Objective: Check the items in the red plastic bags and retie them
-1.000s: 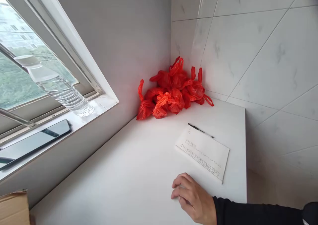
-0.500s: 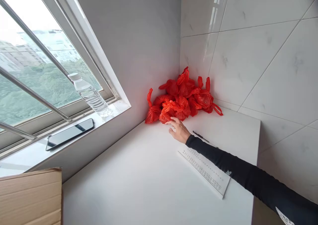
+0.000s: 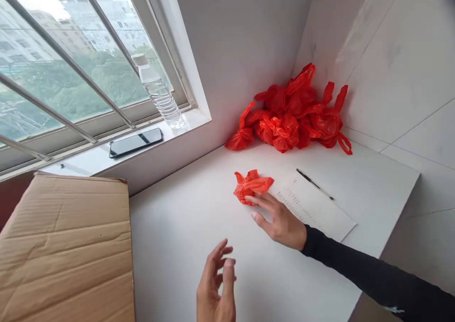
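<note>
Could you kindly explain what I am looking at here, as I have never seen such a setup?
Of course. There is no machine: a person works with two bare hands, and a camera worn on the head looks forward and down. The right hand, in a black sleeve, has its fingers at a small red plastic bag; whether it grips it, I cannot tell. The left hand is open, holding nothing visible. On the white table also lie a pile of red plastic bags in the corner, a black pen and paper with writing. A water bottle and smartphone are on the windowsill; a cardboard box is at the picture's left.
</note>
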Demonstrator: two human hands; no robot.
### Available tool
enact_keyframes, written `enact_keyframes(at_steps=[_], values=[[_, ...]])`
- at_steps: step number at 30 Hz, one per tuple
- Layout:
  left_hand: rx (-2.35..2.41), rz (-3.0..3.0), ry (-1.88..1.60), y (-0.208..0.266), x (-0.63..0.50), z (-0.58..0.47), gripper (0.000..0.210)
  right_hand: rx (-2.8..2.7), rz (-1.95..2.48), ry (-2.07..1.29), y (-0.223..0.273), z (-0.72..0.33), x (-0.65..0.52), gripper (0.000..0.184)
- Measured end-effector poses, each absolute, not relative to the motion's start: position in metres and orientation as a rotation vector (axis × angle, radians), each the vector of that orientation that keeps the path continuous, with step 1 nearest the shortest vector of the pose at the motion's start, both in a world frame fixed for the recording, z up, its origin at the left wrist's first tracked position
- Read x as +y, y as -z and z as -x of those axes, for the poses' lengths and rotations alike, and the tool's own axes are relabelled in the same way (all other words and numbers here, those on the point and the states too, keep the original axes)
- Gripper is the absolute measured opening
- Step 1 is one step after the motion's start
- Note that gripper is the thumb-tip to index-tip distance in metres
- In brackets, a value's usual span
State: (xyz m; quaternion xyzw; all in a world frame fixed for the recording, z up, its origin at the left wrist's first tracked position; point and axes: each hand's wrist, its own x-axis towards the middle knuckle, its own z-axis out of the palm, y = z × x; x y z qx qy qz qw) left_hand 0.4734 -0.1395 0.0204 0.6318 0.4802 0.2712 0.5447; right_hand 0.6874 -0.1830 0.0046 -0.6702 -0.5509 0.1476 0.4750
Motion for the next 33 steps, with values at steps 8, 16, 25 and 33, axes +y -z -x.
enact_keyframes(at_steps=[8,16,25,33], values=[[1.065,-1.639,-0.699,-0.003,-0.133,-0.480,0.031,-1.291,1.431,-0.878,-0.012,-0.625,-0.234,0.026],[0.890,-1.688,-0.765,0.014,-0.133,-0.456,0.021,-1.664,1.511,-0.373,-0.008,-0.652,-0.200,0.050],[0.878,-1.845,-0.687,-0.018,-0.142,-0.462,0.044,-1.618,1.487,-0.403,0.002,-0.635,-0.187,0.036],[0.985,-2.035,-0.861,-0.007,-0.135,-0.442,0.027,-1.331,1.558,-0.552,-0.008,-0.642,-0.201,0.025]])
